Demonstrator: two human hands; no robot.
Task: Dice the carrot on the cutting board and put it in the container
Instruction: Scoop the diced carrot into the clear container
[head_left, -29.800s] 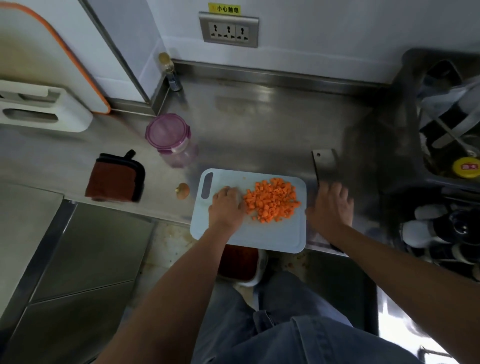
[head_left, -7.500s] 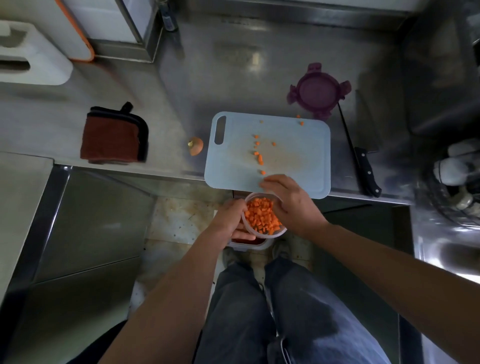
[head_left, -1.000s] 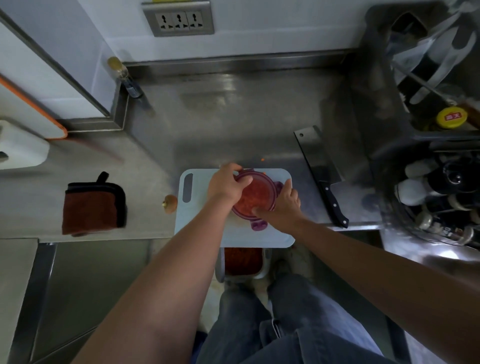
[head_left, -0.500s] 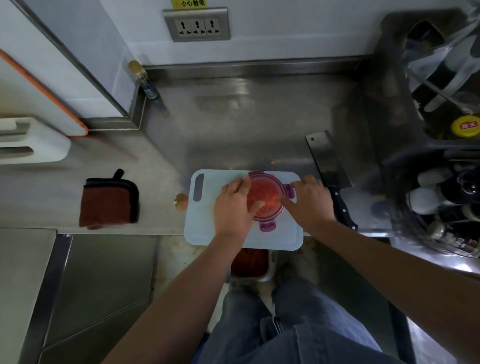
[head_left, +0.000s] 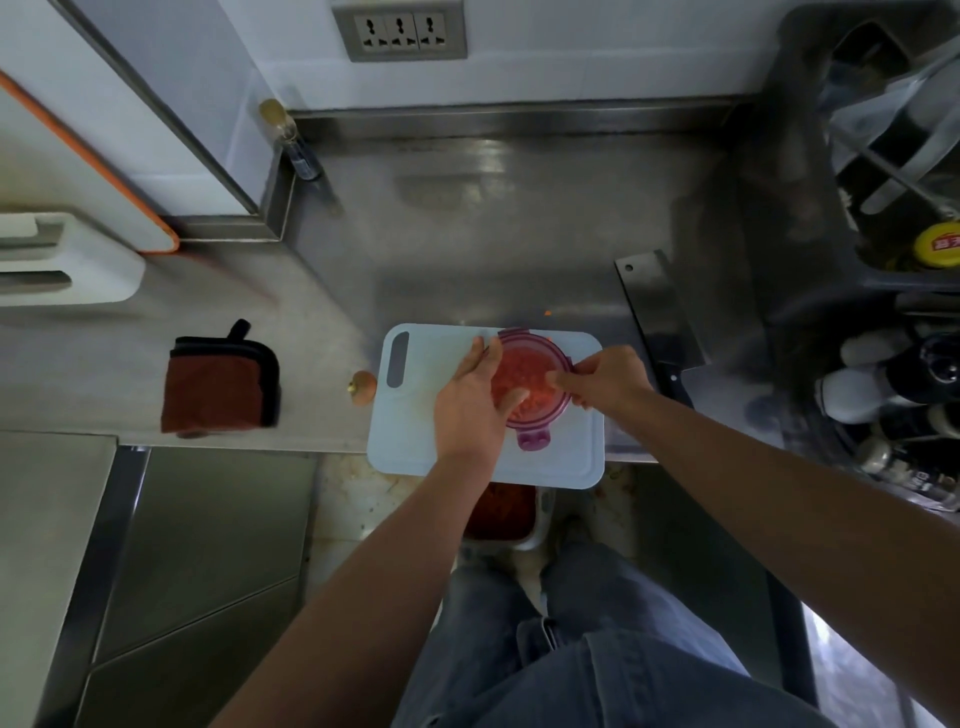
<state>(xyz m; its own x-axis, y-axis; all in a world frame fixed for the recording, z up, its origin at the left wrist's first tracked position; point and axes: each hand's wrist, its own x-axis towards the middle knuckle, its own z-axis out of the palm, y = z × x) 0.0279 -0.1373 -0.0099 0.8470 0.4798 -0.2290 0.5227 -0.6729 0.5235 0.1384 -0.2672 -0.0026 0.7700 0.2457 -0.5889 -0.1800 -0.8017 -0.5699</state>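
Note:
A round container full of diced carrot stands on the pale blue cutting board, with its purple lid on top. My left hand lies over the container's left side, thumb on the lid and fingers straight along its edge. My right hand pinches the lid's clip on the right rim. The near clip sticks out flat toward me. One carrot crumb lies on the counter behind the board.
A cleaver lies right of the board, blade away from me. A carrot end and a folded red cloth sit to the left. A rack of bottles stands at the right. A bin sits below the counter edge.
My right hand has moved onto the lid's right clip and now pinches it. My left hand has shifted slightly left along the container's side.

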